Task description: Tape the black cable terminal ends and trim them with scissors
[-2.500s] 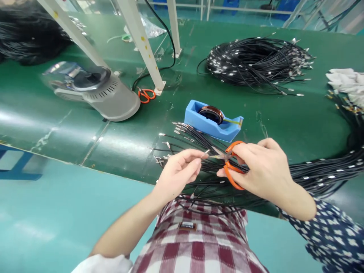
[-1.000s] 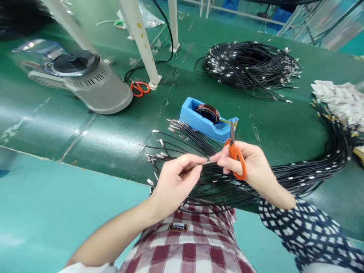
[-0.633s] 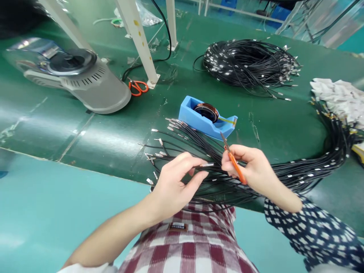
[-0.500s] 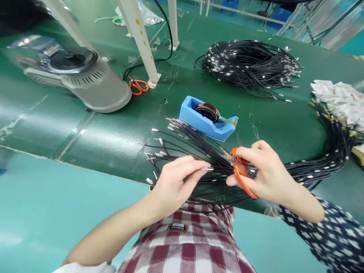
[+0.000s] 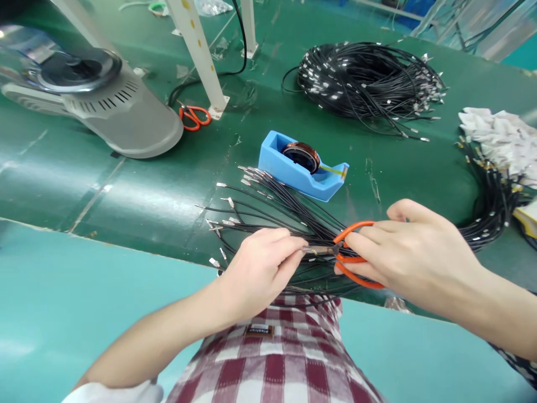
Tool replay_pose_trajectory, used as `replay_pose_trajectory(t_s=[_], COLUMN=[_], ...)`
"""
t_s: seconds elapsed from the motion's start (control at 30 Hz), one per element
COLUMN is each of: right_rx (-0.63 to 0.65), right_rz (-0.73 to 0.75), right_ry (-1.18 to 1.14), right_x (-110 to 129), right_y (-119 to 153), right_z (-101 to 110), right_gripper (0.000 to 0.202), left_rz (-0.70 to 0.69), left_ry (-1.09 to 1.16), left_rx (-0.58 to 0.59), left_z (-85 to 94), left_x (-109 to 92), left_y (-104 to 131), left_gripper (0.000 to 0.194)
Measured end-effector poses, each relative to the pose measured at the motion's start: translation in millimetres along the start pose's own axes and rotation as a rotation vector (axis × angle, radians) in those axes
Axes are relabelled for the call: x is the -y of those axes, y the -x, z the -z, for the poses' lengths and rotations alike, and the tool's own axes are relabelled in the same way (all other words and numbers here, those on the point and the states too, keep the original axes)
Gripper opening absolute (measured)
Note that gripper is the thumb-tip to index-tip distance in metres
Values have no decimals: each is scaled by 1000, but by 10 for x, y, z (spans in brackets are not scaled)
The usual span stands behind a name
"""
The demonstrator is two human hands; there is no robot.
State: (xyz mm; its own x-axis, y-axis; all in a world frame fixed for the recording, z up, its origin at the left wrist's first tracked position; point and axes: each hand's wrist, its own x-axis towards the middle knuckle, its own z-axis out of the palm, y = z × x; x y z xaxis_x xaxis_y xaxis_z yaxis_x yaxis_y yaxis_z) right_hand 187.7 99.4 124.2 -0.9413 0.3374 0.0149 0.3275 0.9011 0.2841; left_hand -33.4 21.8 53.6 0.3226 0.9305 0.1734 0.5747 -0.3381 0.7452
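My left hand [image 5: 262,266] is closed in a pinch on the end of a black cable, whose light tip [image 5: 309,249] pokes out past the fingertips. My right hand [image 5: 403,246] grips orange-handled scissors [image 5: 356,267], with fingers in and around the loops. The scissor blades point left and lie at the cable tip, close to my left fingertips. Under both hands a bundle of black cables [image 5: 289,207] spreads over the bench, its pale-tagged ends fanned out to the left.
Behind the bundle stands a blue tape dispenser [image 5: 289,173] with amber tape. Farther back lies a coil of black cables [image 5: 369,84]. A grey machine [image 5: 134,117], second orange scissors [image 5: 195,117] and a white post [image 5: 201,56] are at left. White-wrapped cable ends [image 5: 499,134] lie right.
My right hand has brought the scissors down and left, so the blades now reach the cable tip at my left fingers. My left hand keeps its pinch. The view has shifted slightly.
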Motion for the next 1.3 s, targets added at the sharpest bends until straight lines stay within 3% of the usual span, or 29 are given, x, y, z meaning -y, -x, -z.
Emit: replay_pose_trajectory(t_s=[0.37, 1.3], right_rx=[-64, -20], right_rz=[-1, 4], right_ry=[146, 205], right_x=[88, 145], right_y=[-1, 12], right_z=[-21, 26], right_gripper=[34, 29], left_rz=[28, 51], left_ry=[18, 118], left_rx=[2, -6], left_z=[18, 8], left_x=[-6, -19], left_y=[-22, -12], left_gripper=[24, 21])
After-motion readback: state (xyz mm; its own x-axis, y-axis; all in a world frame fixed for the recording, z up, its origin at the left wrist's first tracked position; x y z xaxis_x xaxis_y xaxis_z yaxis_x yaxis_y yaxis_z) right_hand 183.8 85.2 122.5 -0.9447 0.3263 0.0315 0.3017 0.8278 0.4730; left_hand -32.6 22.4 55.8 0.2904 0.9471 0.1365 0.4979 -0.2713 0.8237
